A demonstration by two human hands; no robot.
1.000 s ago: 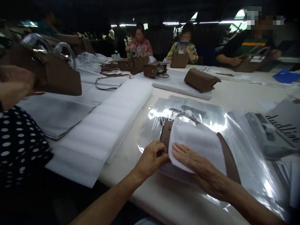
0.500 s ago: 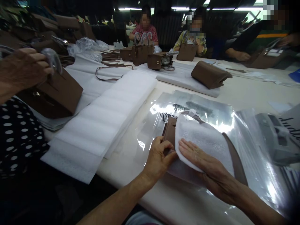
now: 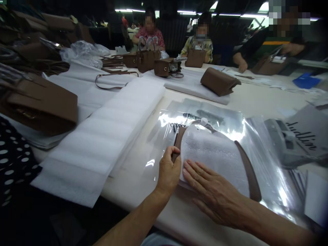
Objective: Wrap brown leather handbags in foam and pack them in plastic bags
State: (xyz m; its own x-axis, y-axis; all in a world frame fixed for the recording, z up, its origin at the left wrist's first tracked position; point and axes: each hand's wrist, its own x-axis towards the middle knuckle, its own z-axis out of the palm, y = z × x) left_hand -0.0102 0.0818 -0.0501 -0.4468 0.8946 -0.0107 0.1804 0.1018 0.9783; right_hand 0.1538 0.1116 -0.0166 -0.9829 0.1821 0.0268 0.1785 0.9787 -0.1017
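A brown bag [image 3: 244, 167] lies flat on clear plastic sleeves [image 3: 269, 143] in front of me, most of it covered by a white foam sheet [image 3: 212, 157]. My left hand [image 3: 168, 171] curls its fingers round the bag's left edge, pinching bag and foam together. Just right of it, my right hand [image 3: 212, 194] lies flat with fingers stretched out on the foam's near edge.
A stack of white foam sheets [image 3: 102, 140] lies to the left. A person in a dotted top [image 3: 10, 160] sits at my left beside a brown bag [image 3: 41, 106]. More brown bags [image 3: 219, 82] and seated people line the far side of the table [image 3: 258, 99].
The person at my left has set their brown bag down on the table and their hand has left view. My right hand has slid down to the foam's near edge; my left grip shifted slightly.
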